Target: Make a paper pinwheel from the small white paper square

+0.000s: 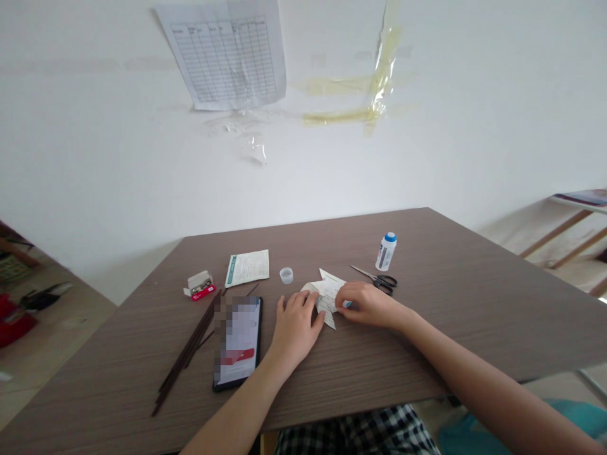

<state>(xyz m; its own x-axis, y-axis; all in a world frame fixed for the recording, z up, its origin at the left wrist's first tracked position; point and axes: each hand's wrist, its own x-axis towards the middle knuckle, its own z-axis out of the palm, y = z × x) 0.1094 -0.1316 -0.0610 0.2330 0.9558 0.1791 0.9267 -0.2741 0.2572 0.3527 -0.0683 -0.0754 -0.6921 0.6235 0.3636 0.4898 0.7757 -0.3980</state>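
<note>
Left hand [298, 322] is steadying, fingers spread, pointed white printed-paper shape [327, 291] on brown wood-grain bench [474, 303]; right hand [363, 304] is bunching its grip over right edge, can't tell what's pinched; shaping looks partly done; thin dark-brown sticks [186, 352] are lying unattached.

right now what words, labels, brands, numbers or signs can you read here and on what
None reads clearly.
Wall sheet: table print, too small.
Green-edged paper: print too small.
Bottle: label blurred.
Folded paper: print too small.
Phone: screen pixelated or blurred.
Red-and-white box: none legible.
</note>
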